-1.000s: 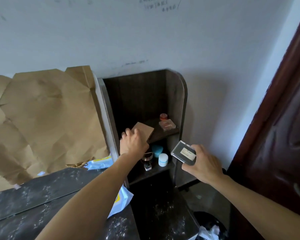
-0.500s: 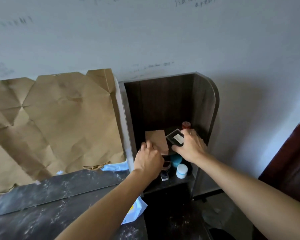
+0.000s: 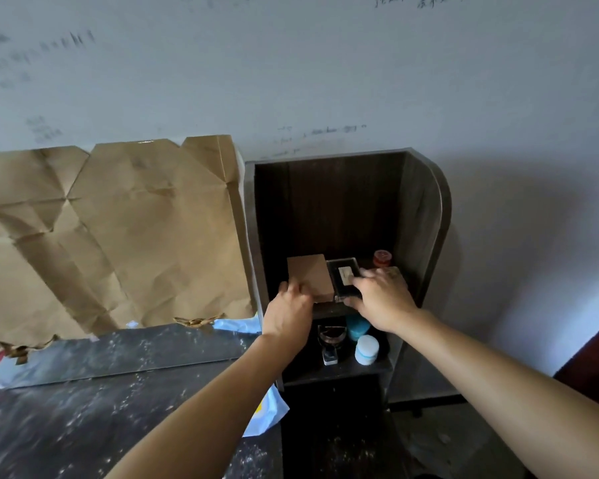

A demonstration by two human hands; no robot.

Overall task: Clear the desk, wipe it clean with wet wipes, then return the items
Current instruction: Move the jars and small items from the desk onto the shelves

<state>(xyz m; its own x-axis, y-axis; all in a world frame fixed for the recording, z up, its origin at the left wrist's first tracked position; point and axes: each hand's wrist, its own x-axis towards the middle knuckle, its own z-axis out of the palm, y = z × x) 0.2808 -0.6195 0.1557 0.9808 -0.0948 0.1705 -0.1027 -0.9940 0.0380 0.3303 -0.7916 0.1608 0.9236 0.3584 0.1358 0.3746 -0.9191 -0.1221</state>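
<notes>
A dark wooden shelf unit (image 3: 426, 216) stands at the desk's right end. On its upper shelf a brown cardboard box (image 3: 310, 281) lies flat, and my left hand (image 3: 289, 314) grips its near left corner. Right beside the box lies a clear-edged black case (image 3: 343, 278) with a white label. My right hand (image 3: 381, 302) rests on the case's near right side, fingers over its edge. A red-capped jar (image 3: 381, 259) stands behind my right hand.
The lower shelf holds a small glass bottle (image 3: 331, 344), a teal jar (image 3: 357, 328) and a white-and-blue jar (image 3: 366, 350). The dark speckled desk top (image 3: 83, 420) spreads at lower left, with a blue wet-wipes pack (image 3: 267, 414) under my left arm. Crumpled brown paper (image 3: 118, 236) covers the wall.
My right hand carried the black case in from the right and set it flat on the upper shelf beside the box. My left hand stayed on the box, which now lies flat.
</notes>
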